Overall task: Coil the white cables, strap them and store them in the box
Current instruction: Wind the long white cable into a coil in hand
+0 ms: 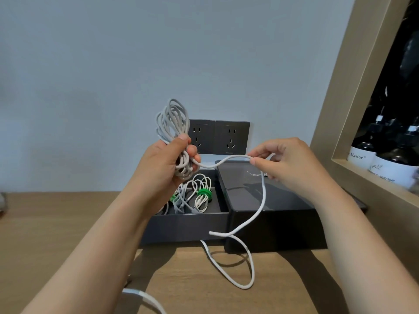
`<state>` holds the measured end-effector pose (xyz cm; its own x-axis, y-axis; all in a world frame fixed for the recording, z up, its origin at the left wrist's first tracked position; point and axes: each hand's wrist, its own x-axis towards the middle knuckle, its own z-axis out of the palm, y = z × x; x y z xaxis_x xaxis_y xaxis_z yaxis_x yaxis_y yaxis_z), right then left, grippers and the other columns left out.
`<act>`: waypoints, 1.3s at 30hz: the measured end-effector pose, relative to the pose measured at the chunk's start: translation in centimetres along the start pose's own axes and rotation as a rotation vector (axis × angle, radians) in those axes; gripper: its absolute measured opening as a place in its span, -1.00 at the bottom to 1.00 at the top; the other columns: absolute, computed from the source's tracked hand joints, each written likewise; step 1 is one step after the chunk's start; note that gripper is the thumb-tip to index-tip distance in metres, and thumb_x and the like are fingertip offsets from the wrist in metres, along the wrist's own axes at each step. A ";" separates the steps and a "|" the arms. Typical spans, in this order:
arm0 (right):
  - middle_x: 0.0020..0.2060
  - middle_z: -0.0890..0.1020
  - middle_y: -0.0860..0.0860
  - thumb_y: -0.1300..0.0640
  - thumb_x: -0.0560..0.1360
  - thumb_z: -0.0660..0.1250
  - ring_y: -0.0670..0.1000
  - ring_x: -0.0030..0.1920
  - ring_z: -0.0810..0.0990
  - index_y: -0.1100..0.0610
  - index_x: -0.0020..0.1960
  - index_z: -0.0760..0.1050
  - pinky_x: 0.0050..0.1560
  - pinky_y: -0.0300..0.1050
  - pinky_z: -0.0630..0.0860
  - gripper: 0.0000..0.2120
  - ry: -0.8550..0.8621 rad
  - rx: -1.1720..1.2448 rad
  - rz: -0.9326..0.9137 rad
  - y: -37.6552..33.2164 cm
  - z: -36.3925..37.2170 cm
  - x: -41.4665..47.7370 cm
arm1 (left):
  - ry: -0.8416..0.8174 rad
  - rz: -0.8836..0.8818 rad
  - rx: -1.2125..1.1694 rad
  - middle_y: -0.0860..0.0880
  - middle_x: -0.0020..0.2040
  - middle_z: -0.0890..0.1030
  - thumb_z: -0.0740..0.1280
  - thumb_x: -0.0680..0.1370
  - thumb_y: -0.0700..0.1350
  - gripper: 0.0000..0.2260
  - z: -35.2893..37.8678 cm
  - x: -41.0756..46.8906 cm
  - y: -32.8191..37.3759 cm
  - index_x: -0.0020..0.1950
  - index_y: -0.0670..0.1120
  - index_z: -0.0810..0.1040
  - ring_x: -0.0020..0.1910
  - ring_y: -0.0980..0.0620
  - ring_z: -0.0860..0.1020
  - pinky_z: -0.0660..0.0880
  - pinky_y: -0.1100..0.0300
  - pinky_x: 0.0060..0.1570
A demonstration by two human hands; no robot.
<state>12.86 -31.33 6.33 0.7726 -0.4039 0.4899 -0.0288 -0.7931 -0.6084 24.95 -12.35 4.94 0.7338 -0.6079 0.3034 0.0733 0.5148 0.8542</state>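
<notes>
My left hand (166, 163) grips a coil of white cable (172, 118) held up in front of the wall. From the coil a loose length of the same cable (260, 205) runs right to my right hand (288, 162), which pinches it between thumb and fingers. The free tail hangs down over the box lid and loops on the wooden desk (56, 223). Below my left hand stands the open dark box (186, 225). Inside it lie coiled white cables (201, 196) bound with green straps (203, 193).
The dark box lid (267, 205) lies right of the box. Two dark wall sockets (218, 137) sit behind the box. A wooden-framed niche (340, 109) at the right holds dark soap bottles (396, 164). Another white cable end (140, 295) lies at the desk's front edge.
</notes>
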 end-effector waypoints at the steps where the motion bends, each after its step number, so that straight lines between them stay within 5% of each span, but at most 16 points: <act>1: -0.39 0.62 -0.15 0.13 0.48 0.45 -0.15 -0.47 0.51 0.01 -0.17 0.68 -0.33 -0.26 0.48 -0.93 -0.001 0.008 0.010 0.0 -0.1 0.0 | -0.006 0.006 0.036 0.00 -0.37 0.51 0.15 0.65 -0.13 -0.77 0.0 0.0 -0.2 -0.18 -0.11 0.46 -0.30 0.05 0.50 0.51 0.28 -0.27; 6: -0.52 0.59 0.07 0.03 0.47 0.46 -0.04 -0.51 0.51 0.13 -0.29 0.63 -0.38 -0.18 0.51 -0.77 -0.007 0.067 0.137 0.1 -0.9 0.0 | -0.051 0.023 0.130 0.00 -0.39 0.56 0.16 0.65 -0.11 -0.53 0.1 -0.2 -0.4 -0.44 -0.01 0.60 -0.26 0.03 0.48 0.43 0.16 -0.05; 12: -0.38 0.65 0.12 0.18 0.55 0.37 -0.09 -0.52 0.52 0.22 -0.18 0.60 -0.45 -0.29 0.50 -0.84 -0.118 0.338 0.264 -0.4 -0.7 0.2 | -0.099 0.022 0.076 -0.01 -0.34 0.53 0.14 0.64 -0.13 -0.72 0.4 -0.3 -0.4 -0.22 -0.11 0.51 -0.24 0.01 0.53 0.51 -0.01 0.11; 15: -0.28 0.65 0.16 0.34 0.53 0.35 -0.10 -0.44 0.56 0.33 -0.04 0.60 -0.32 -0.30 0.59 -0.93 -0.117 0.520 0.303 -0.2 -0.8 0.1 | -0.121 0.018 0.102 -0.02 -0.34 0.52 0.15 0.64 -0.12 -0.79 0.6 -0.4 -0.4 -0.15 -0.15 0.45 -0.30 0.04 0.56 0.55 0.01 0.10; 22: -0.37 0.65 0.05 0.26 0.50 0.41 -0.10 -0.45 0.51 0.21 -0.17 0.64 -0.37 -0.31 0.53 -0.92 -0.001 0.513 0.198 -1.2 -0.6 0.4 | -0.142 -0.031 0.363 -0.04 -0.33 0.52 0.21 0.64 -0.13 -0.84 0.8 -0.6 -1.4 -0.09 -0.17 0.45 -0.37 0.04 0.50 0.52 -0.10 0.05; 27: -0.45 0.60 0.03 0.18 0.49 0.43 -0.08 -0.43 0.55 0.19 -0.19 0.62 -0.33 -0.31 0.53 -0.89 -0.031 0.503 0.140 -2.3 -0.1 0.2 | -0.121 -0.036 0.431 -0.04 -0.33 0.52 0.21 0.64 -0.12 -0.84 0.9 -0.8 -1.5 -0.09 -0.16 0.46 -0.36 0.05 0.51 0.58 0.04 -0.02; 35: -0.43 0.61 0.06 0.23 0.48 0.42 -0.05 -0.39 0.59 0.22 -0.15 0.62 -0.29 -0.27 0.57 -0.93 -0.072 0.596 0.072 -3.2 -0.1 -0.1 | -0.114 -0.029 0.555 -0.06 -0.28 0.55 0.23 0.63 -0.04 -0.82 1.4 -1.0 -1.7 -0.03 -0.13 0.51 -0.29 0.03 0.55 0.60 -0.06 0.06; 39: -0.41 0.62 0.07 0.23 0.47 0.43 -0.02 -0.37 0.60 0.19 -0.16 0.62 -0.26 -0.24 0.59 -0.96 -0.072 0.577 0.024 -3.3 0.0 -0.1 | -0.165 -0.066 0.601 -0.03 -0.28 0.57 0.22 0.62 -0.02 -0.79 1.7 -1.5 -1.6 -0.03 -0.14 0.52 -0.29 0.07 0.56 0.61 0.12 -0.06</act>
<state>12.92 -28.65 8.32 0.8178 -0.3708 0.4401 0.2878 -0.3988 -0.8707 22.59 -13.34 3.81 0.6228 -0.7372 0.2619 -0.3127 0.0723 0.9471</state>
